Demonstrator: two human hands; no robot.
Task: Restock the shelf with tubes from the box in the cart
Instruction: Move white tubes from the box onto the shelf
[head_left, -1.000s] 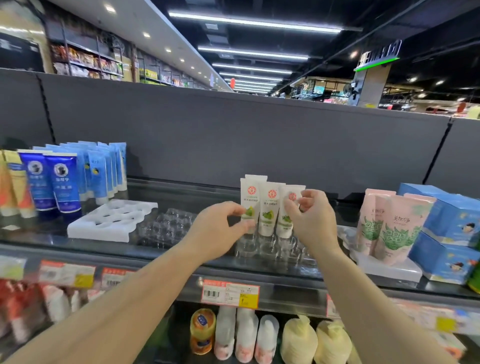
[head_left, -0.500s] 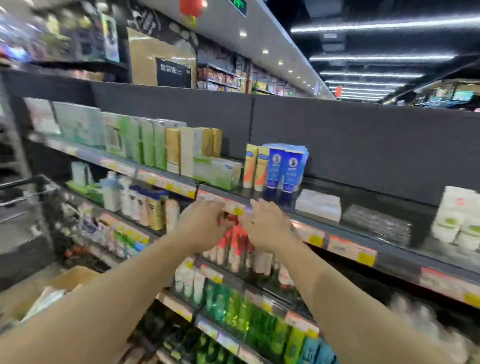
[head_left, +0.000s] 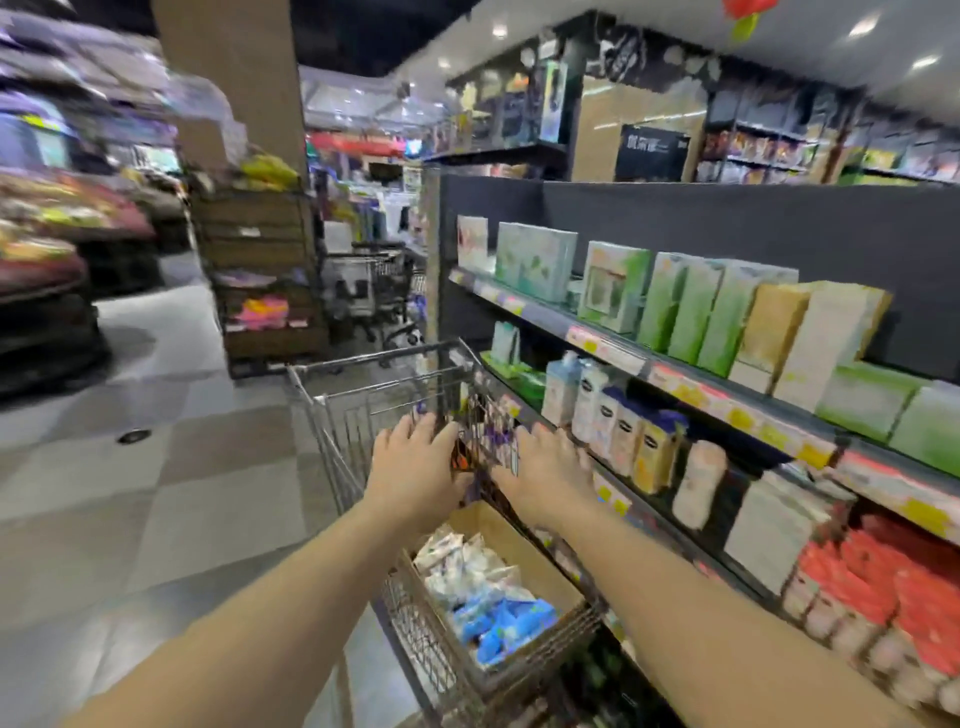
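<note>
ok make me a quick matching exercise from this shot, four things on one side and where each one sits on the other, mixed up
Things:
1. cardboard box
2. left hand
3. pale green boxes
4. red packs

Places:
a. top shelf
b. lower shelf, far right
c. inside the cart
d. above the cart, beside the right hand

Pairs: 1-c, 2-d, 3-a, 4-b

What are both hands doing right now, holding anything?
Left hand: open, fingers spread, holding nothing.
Right hand: open, holding nothing.
</note>
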